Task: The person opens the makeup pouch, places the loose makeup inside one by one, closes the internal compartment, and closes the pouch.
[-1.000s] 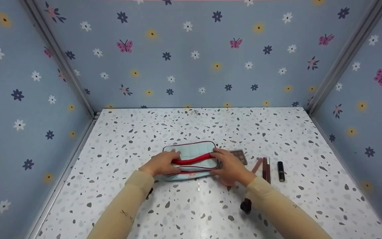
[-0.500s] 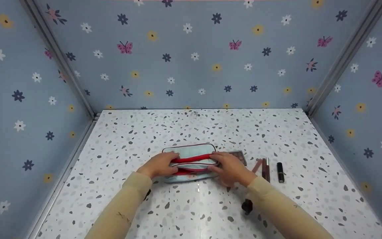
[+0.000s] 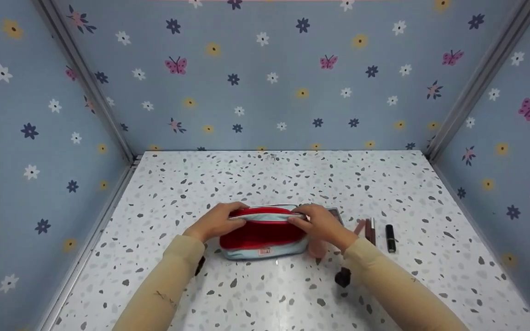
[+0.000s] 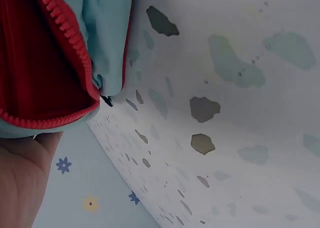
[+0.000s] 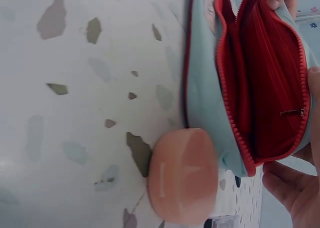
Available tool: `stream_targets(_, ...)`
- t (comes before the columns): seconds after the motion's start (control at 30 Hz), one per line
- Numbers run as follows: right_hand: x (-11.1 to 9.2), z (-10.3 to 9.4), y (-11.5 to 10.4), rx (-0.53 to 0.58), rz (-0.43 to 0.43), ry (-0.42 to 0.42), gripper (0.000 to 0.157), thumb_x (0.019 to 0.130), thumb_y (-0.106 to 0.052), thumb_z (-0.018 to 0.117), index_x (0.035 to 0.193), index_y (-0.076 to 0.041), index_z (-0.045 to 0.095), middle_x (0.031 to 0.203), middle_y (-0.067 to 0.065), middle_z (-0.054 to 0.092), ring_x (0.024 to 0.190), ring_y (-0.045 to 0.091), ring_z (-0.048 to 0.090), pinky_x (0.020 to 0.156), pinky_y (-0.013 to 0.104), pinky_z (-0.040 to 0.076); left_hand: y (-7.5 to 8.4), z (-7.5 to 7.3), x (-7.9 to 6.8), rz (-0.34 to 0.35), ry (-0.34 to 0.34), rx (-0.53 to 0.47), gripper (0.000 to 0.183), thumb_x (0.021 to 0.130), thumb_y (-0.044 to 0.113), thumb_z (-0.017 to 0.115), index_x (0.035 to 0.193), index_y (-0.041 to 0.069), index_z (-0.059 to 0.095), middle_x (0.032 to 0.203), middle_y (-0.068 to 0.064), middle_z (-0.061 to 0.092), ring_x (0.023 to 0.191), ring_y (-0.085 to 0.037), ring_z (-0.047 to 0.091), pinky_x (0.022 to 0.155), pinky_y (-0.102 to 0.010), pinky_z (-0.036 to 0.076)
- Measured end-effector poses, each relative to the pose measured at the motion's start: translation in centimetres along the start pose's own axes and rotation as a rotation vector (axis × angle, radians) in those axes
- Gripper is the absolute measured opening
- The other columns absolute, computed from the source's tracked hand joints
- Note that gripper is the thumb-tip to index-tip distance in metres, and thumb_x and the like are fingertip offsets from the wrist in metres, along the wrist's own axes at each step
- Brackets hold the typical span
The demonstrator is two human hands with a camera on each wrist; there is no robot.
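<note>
A light blue zippered pouch [image 3: 265,253] with red piping and a red lining sits on the speckled table, its mouth spread wide. My left hand [image 3: 219,220] grips the upper rim at the left end, thumb in front and fingers behind. At the other end my right hand [image 3: 322,225] pinches the same rim. The right wrist view looks into the pouch [image 5: 202,88], where an inner zip pocket shows on the red lining. A pink rounded case [image 5: 182,175] lies right beside the pouch, partly under my right hand in the head view.
A palette [image 3: 336,214] lies behind my right hand. To its right are a pinkish stick [image 3: 360,226], slim brown tubes [image 3: 368,230] and a black tube [image 3: 390,238]. Patterned panels [image 3: 265,92] wall in the table at the back and sides.
The pouch's mouth has gone from nearly closed to wide, showing the red lining. Both hands have lifted its upper rim up and back, and its front face has come slightly nearer.
</note>
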State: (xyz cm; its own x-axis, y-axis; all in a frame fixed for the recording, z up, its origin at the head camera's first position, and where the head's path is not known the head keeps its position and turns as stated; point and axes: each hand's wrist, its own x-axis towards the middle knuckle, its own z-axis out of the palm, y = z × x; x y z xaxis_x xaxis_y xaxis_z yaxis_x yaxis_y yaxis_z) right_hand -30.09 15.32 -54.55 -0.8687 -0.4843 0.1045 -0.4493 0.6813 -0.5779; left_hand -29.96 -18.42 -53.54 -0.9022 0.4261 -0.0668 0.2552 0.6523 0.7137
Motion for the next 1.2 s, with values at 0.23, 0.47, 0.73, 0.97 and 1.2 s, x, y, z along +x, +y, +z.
stream_targets(0.23, 1.0, -0.9, 0.0, 0.126, 0.046, -0.007, 0.039, 0.109, -0.044, 0.064, 0.115, -0.009, 0.079, 0.106, 0.010, 0.081, 0.092, 0.015, 0.068, 0.088, 0.040, 0.058, -0.3, -0.3, 0.2, -0.025, 0.115, -0.120, 0.048, 0.101, 0.036, 0.076, 0.140, 0.010, 0.071, 0.139, -0.010, 0.073, 0.136, -0.035, 0.065, 0.117, -0.054, 0.051)
stream_targets(0.47, 2.0, -1.7, -0.1, 0.260, 0.078, -0.031, 0.042, 0.112, -0.041, 0.060, 0.112, -0.003, 0.077, 0.110, 0.019, 0.081, 0.093, 0.042, 0.075, 0.080, 0.034, 0.057, -0.4, -0.5, 0.1, -0.067, 0.197, -0.278, 0.057, 0.098, 0.041, 0.082, 0.142, 0.007, 0.069, 0.146, -0.012, 0.068, 0.135, -0.032, 0.065, 0.112, -0.052, 0.056)
stream_targets(0.73, 3.0, -1.6, 0.3, 0.321, 0.138, 0.068, 0.043, 0.114, -0.039, 0.057, 0.101, -0.001, 0.074, 0.100, 0.024, 0.077, 0.080, 0.028, 0.062, 0.073, 0.031, 0.045, -1.7, -0.5, 0.2, -0.100, 0.290, -0.441, 0.081, 0.092, 0.039, 0.088, 0.159, 0.014, 0.049, 0.145, -0.016, 0.065, 0.128, -0.031, 0.067, 0.112, -0.052, 0.055)
stream_targets(0.97, 4.1, -1.2, 0.6, 0.424, 0.224, 0.171, 0.044, 0.114, -0.038, 0.057, 0.084, -0.006, 0.063, 0.080, 0.007, 0.063, 0.077, 0.015, 0.055, 0.073, 0.029, 0.047, -3.2, 0.6, 0.8, -0.166, 0.317, -0.400, 0.057, 0.104, 0.016, 0.073, 0.154, 0.002, 0.048, 0.145, -0.022, 0.063, 0.136, -0.036, 0.064, 0.114, -0.049, 0.055)
stream_targets(1.2, 4.2, -0.4, 1.1, 0.441, 0.250, 0.181, 0.035, 0.112, -0.036, 0.062, 0.101, -0.004, 0.069, 0.097, 0.012, 0.074, 0.088, 0.017, 0.062, 0.078, 0.027, 0.051, -3.6, 1.7, 1.5, -0.207, 0.405, -0.359, 0.044, 0.108, 0.015, 0.065, 0.148, -0.002, 0.056, 0.139, -0.024, 0.066, 0.130, -0.036, 0.065, 0.110, -0.047, 0.058)
